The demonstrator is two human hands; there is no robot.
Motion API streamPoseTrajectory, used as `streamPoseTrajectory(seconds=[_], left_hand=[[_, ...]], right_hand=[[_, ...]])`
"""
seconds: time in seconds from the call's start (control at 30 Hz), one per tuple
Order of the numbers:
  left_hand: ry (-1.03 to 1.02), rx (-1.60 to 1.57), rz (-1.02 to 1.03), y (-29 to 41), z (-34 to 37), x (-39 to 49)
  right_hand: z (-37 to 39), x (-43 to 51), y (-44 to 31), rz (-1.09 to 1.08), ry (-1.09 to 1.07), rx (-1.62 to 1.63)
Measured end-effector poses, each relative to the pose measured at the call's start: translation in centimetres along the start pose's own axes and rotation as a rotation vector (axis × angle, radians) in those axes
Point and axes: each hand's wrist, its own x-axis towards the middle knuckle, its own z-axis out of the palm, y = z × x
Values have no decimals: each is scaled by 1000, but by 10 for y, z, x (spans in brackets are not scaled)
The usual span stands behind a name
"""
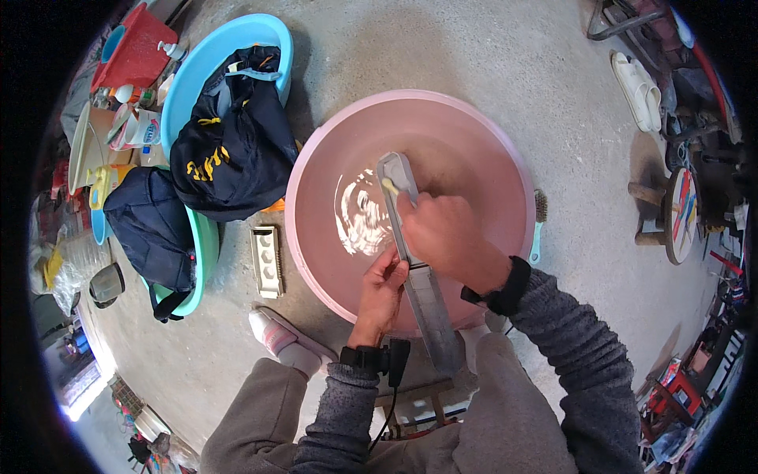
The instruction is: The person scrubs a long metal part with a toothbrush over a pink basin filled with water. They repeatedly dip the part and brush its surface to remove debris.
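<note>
A long, narrow grey tray-like part (431, 314) slants over the pink basin (320, 278), its far end above the water and its near end past the rim, close to my knees. My left hand (382, 290) pinches its left edge near the middle, thumb on top. Over the far, hollowed section is my right hand (441, 231), closed around a thin tool with a pale yellow tip (389, 186). The tip rests in or just above the hollow; most of the tool is hidden by my fingers, and I cannot tell whether it is a brush.
A pale plastic part with hexagonal openings (267, 262) lies left of the basin. To its right is a teal-handled scrub brush (538, 228). A blue tub (189, 77) holds black fabric; a dark backpack (151, 219) sits in a green basin (207, 255). A round stool (681, 216) stands right.
</note>
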Motion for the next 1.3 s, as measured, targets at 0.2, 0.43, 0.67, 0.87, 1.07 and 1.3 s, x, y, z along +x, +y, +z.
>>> streamPoseTrajectory(seconds=[0.2,0.43,0.67,0.87,1.07,1.3], left_hand=[[-46,44,66,1,-9,4],[-40,204,112,-2,-7,3],[2,281,142,1,-11,0],[6,257,156,-2,-9,0],[42,276,174,-2,-13,1],[78,298,204,-7,-9,1]], right_hand=[[0,15,-6,21,73,-52],[1,7,-7,4,-30,5],[-4,13,-5,-42,-53,32],[-6,11,-8,-71,-50,-79],[3,19,-9,-59,-42,60],[2,16,-10,5,-127,163]])
